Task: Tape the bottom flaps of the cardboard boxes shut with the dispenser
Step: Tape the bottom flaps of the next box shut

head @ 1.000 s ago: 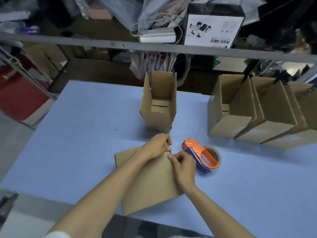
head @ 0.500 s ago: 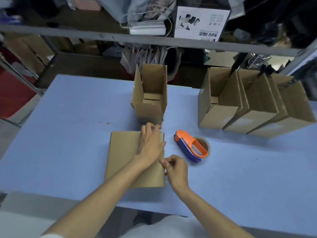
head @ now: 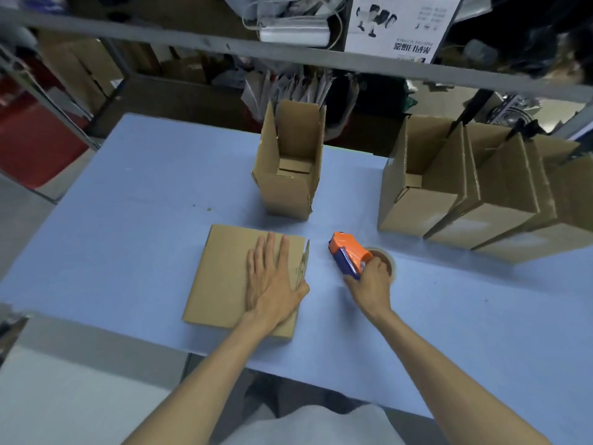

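Left hand [head: 272, 281] presses flat, fingers straight, on the cardboard box [head: 224, 271] near the counter's [head: 128, 220] 6 o'clock edge; right hand [head: 369, 284] grips the tape dispenser [head: 348, 250] at the box's 3 o'clock. Easing that pressure could let flaps spring, skewing tape.

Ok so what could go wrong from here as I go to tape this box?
1. The left hand lies flat on the cardboard box near its right edge, so the dispenser in the right hand could run over the fingers.
2. Only a flat palm steadies the box, so it may slide on the table when tape pulls.
3. The upright open box behind could get knocked.
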The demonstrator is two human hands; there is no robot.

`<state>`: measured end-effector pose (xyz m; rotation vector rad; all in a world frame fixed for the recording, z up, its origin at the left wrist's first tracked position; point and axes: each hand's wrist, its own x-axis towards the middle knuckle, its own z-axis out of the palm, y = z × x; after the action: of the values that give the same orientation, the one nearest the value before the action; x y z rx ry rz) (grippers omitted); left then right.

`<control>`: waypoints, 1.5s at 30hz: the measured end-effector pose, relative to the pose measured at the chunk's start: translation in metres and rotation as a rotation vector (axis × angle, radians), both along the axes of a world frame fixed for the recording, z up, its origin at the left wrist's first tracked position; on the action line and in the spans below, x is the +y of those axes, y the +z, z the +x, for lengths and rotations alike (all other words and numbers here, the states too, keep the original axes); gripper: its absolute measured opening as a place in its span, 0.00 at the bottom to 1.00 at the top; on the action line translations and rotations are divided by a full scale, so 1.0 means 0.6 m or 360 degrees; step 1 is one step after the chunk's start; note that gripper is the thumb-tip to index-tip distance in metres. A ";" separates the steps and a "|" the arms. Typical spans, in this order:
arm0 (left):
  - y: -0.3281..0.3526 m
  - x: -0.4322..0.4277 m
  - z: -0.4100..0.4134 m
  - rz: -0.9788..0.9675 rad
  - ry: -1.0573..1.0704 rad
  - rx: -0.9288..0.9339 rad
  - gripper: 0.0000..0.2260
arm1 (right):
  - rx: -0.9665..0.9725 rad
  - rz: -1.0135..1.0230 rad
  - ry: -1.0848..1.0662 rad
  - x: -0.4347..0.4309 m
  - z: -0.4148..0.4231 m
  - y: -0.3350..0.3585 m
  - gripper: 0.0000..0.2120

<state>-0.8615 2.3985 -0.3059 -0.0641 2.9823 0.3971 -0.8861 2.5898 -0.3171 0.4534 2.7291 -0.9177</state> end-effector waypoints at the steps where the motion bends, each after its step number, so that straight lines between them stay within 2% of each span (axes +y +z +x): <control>1: 0.000 0.001 -0.002 -0.0001 0.0015 0.0006 0.42 | -0.0083 0.0025 0.0018 0.000 -0.007 -0.010 0.23; 3: 0.001 0.002 -0.005 0.0036 0.0043 0.0015 0.42 | -0.0081 0.0077 0.0009 -0.007 -0.013 -0.021 0.22; 6: 0.015 -0.002 -0.006 0.0100 0.0059 -0.0005 0.41 | 0.0135 0.0024 -0.0016 -0.013 -0.002 -0.014 0.14; 8: 0.041 -0.007 -0.004 0.0410 0.0103 0.0058 0.38 | 0.0313 -0.0137 0.0032 -0.008 0.024 0.002 0.13; 10: 0.083 -0.010 -0.004 0.0910 0.0124 0.0206 0.32 | 0.0565 -0.0081 0.0247 0.007 0.050 0.028 0.11; 12: 0.126 -0.016 -0.002 0.1161 -0.0084 0.0312 0.27 | 0.0812 0.0004 0.0486 0.020 0.068 0.065 0.11; 15: 0.171 -0.019 0.004 0.1029 -0.0481 0.0318 0.18 | 0.0984 0.0017 0.0705 0.030 0.077 0.110 0.12; 17: 0.187 -0.017 0.007 0.0941 -0.0542 0.0366 0.15 | 0.1001 0.0016 0.0767 0.034 0.076 0.123 0.12; 21: 0.195 -0.018 0.003 0.0945 -0.0459 0.0363 0.11 | 0.0957 -0.0015 0.0823 0.037 0.074 0.134 0.12; 27: 0.181 -0.020 -0.023 0.1235 -0.0186 -0.0008 0.06 | 0.0551 -0.0183 0.0840 0.049 0.055 0.128 0.13; 30: 0.173 -0.022 -0.039 0.1212 -0.0119 -0.0119 0.04 | 0.0366 -0.0385 0.0839 0.052 0.050 0.123 0.23; 32: 0.168 -0.023 -0.047 0.1140 -0.0103 -0.0151 0.04 | 0.0337 -0.0446 0.0840 0.051 0.051 0.122 0.23; 33: 0.165 -0.024 -0.050 0.1100 -0.0096 -0.0169 0.04 | 0.0332 -0.0430 0.0834 0.050 0.050 0.122 0.25; 36: 0.159 -0.023 -0.056 0.1065 -0.0008 -0.0229 0.05 | 0.0294 -0.0231 0.0789 0.043 0.042 0.120 0.38; 40: 0.152 -0.026 -0.057 0.1108 0.0113 -0.0320 0.04 | 0.0539 -0.0116 0.0886 0.038 0.034 0.114 0.31; 45: 0.134 -0.027 -0.047 0.1199 0.0212 -0.0393 0.05 | 0.0625 -0.0022 0.0963 0.037 0.026 0.113 0.26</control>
<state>-0.8896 2.3823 -0.2258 -0.2127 2.4101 1.3726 -0.8705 2.6123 -0.2495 -0.5939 2.9013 -0.9154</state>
